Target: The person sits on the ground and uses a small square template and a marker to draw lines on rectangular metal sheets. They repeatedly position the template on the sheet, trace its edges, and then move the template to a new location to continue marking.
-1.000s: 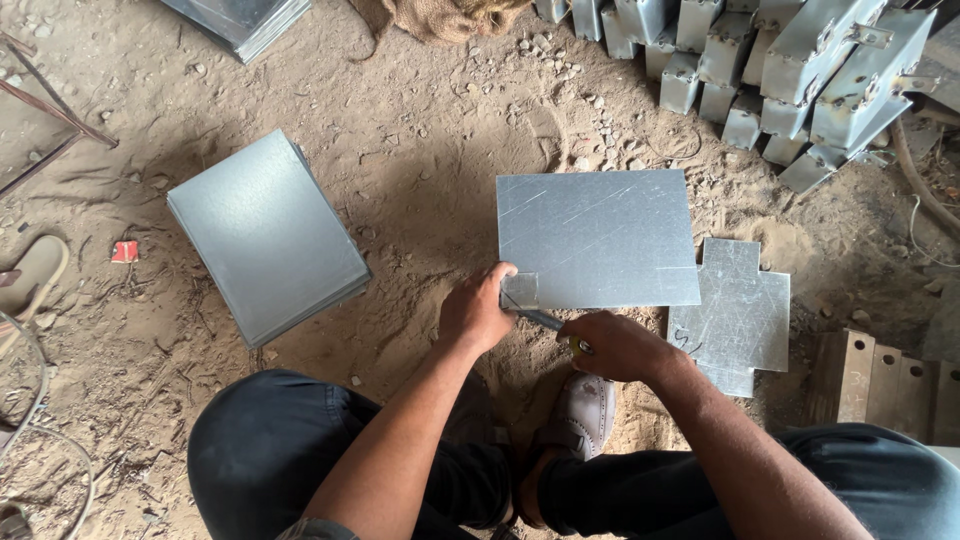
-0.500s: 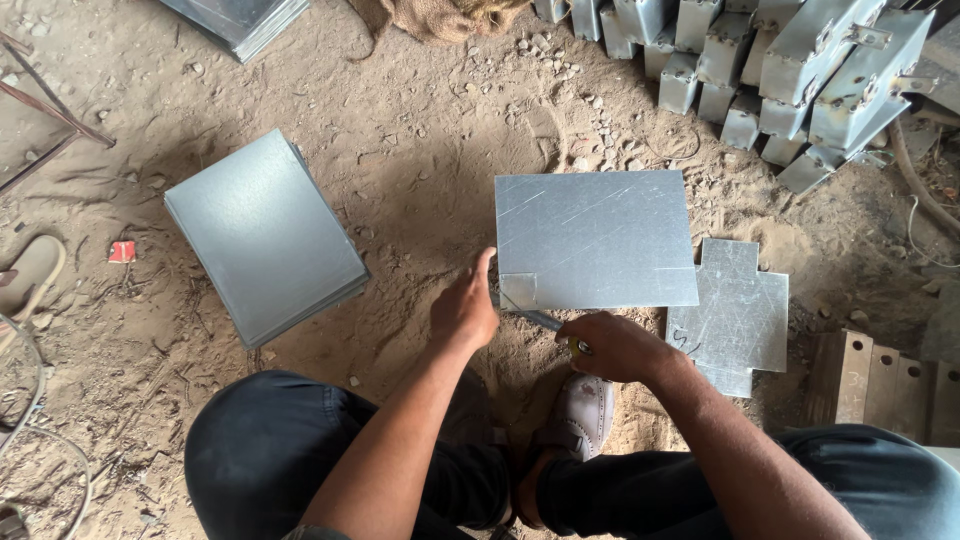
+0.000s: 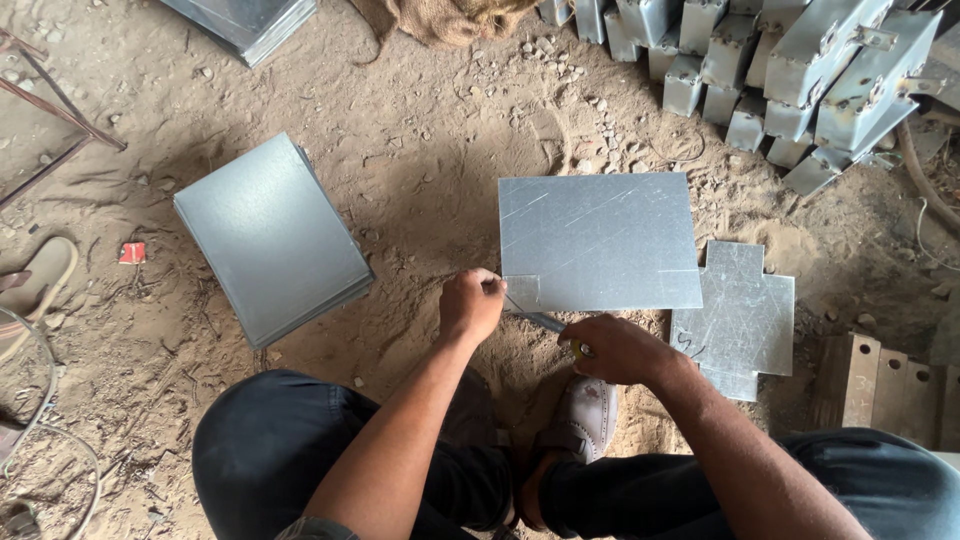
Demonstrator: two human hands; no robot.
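A rectangular galvanized metal sheet (image 3: pixel 598 240) lies flat on the sandy ground in front of me, with a small square marked at its near left corner. My left hand (image 3: pixel 470 305) is closed at that corner, pinching the sheet's edge. My right hand (image 3: pixel 618 349) grips metal shears (image 3: pixel 545 322), whose blades point left toward the same corner. My foot in a white shoe (image 3: pixel 588 418) rests just below my hands.
A stack of plain metal sheets (image 3: pixel 270 238) lies to the left. A cross-shaped cut sheet (image 3: pixel 735 318) lies right of the work sheet. Several folded metal boxes (image 3: pixel 790 70) pile up at the top right. Burlap cloth (image 3: pixel 450 18), a sandal (image 3: pixel 40 280) and metal rods (image 3: pixel 60 110) lie around.
My left hand has crept slightly right onto the sheet's near left corner. The right hand and shears have barely moved.
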